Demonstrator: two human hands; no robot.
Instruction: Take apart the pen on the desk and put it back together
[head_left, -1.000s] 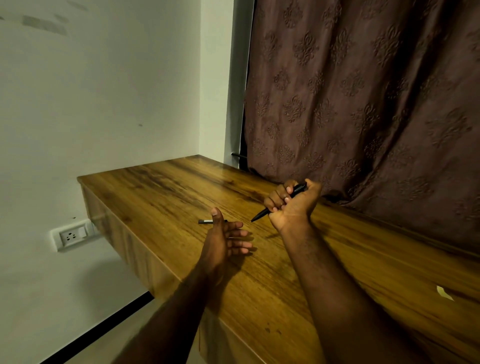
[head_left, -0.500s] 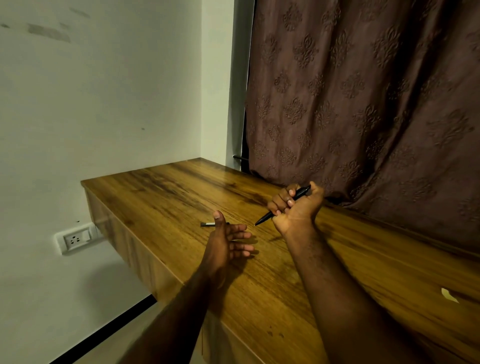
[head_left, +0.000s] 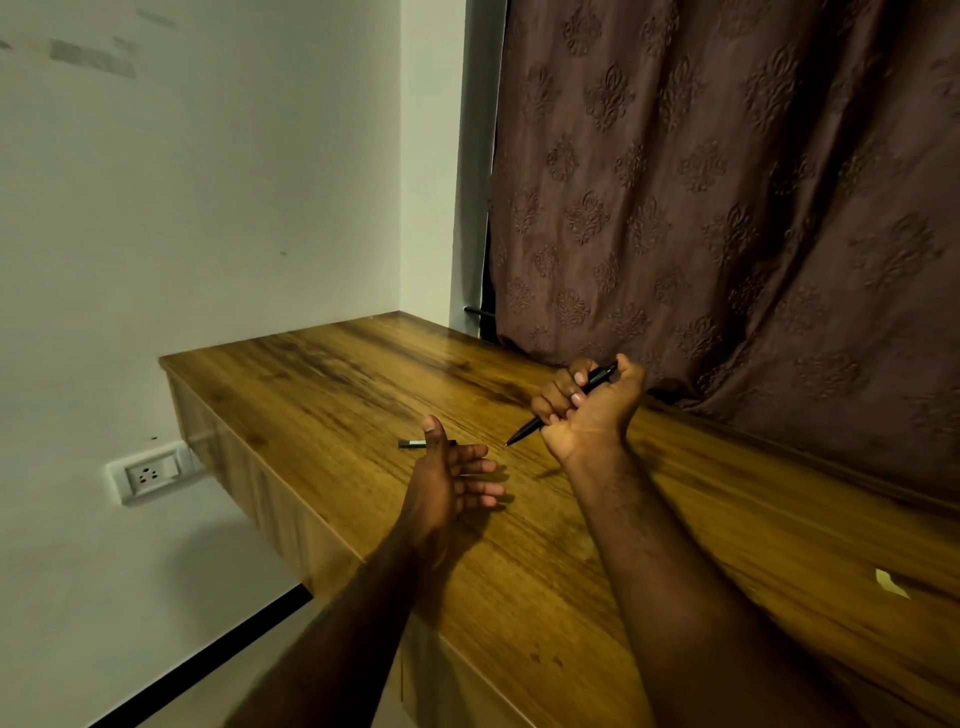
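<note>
My right hand (head_left: 587, 410) grips a black pen body (head_left: 527, 430) in a fist above the wooden desk (head_left: 337, 395), tip pointing down-left toward the desk. A short black pen part (head_left: 411, 444) lies flat on the desk to the left, partly hidden behind my left thumb. My left hand (head_left: 452, 478) hovers over the desk just in front of that part, fingers straight and spread, palm facing right, holding nothing.
A brown patterned curtain (head_left: 727, 208) hangs along the desk's far edge. A white wall with a socket (head_left: 150, 474) lies left, below the desk's edge. A small pale paper scrap (head_left: 891, 583) sits on the desk at the right.
Both hands have stayed almost still; the pen remains gripped in my right fist and my left hand stays open by the small part. The view shifted slightly.
</note>
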